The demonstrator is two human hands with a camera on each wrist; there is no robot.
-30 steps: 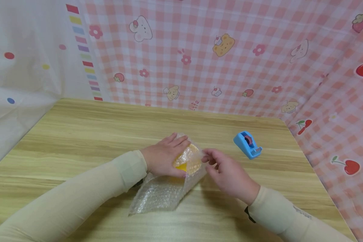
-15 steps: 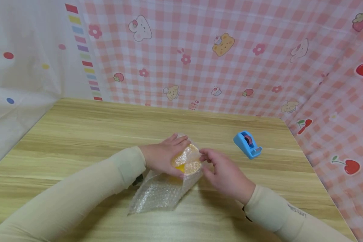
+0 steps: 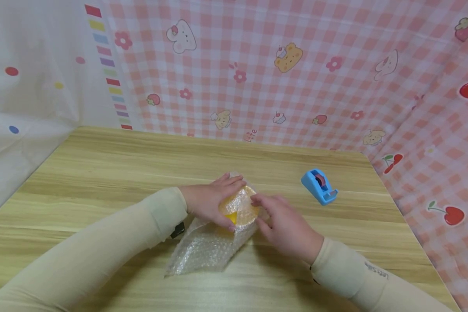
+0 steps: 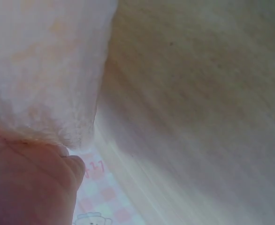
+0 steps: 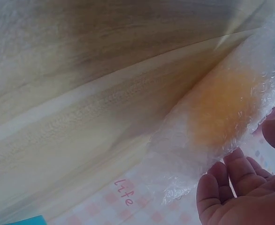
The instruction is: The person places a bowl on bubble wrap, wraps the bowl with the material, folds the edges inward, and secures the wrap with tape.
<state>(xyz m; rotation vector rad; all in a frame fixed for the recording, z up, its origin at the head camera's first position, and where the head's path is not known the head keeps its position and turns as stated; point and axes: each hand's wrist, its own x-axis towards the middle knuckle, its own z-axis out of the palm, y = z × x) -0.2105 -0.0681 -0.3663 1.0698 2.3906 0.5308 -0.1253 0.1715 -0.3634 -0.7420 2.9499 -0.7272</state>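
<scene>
Here, left hand (image 3: 208, 201) spread across bubble wrap (image 3: 203, 253) around yellow thing (image 3: 232, 217); right hand (image 3: 287, 224) touches wrap's edge, cannot tell if pinching.

Bare hands (image 3: 207, 201), cream sleeves (image 3: 101, 249), dark lettering (image 3: 376, 269) on the right, perhaps a black strap (image 3: 177, 230) beneath.

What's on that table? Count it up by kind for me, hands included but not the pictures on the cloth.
Hands: 2, left hand and right hand
Bubble wrap: 1 piece
Yellow item, partly covered by the wrap: 1
Blue tape dispenser, roll included: 1
Total: 5
</scene>
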